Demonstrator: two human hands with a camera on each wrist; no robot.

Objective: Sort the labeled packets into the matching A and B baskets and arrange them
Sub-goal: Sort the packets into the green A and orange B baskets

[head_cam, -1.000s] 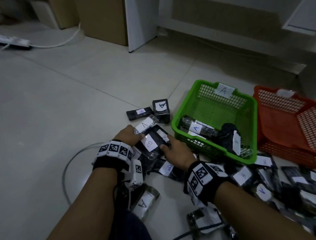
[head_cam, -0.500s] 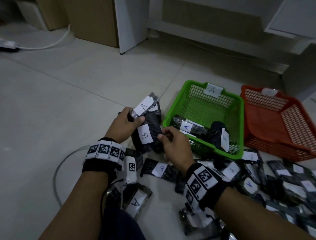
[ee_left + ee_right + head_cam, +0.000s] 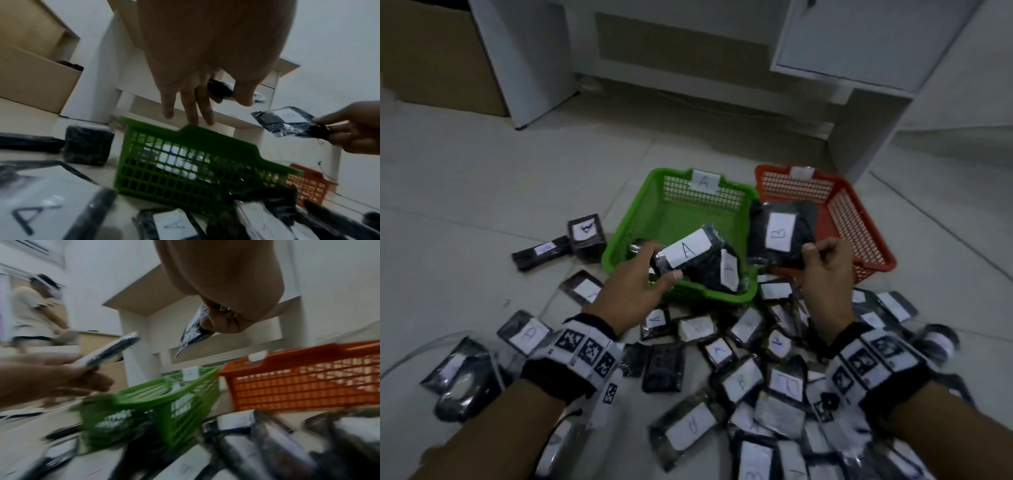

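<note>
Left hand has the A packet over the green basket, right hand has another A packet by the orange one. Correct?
Not quite. The right hand holds a packet labelled B, not A, as the head view shows. The left hand does hold the A packet over the green basket, beside the orange basket.

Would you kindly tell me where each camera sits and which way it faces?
Head: looks down at green plastic basket, both hands.
Left wrist: low, along left hand holding A-labelled black packet.
Right wrist: low, along right hand pinching B-labelled black packet.
All views share the green basket and orange plastic basket.
</note>
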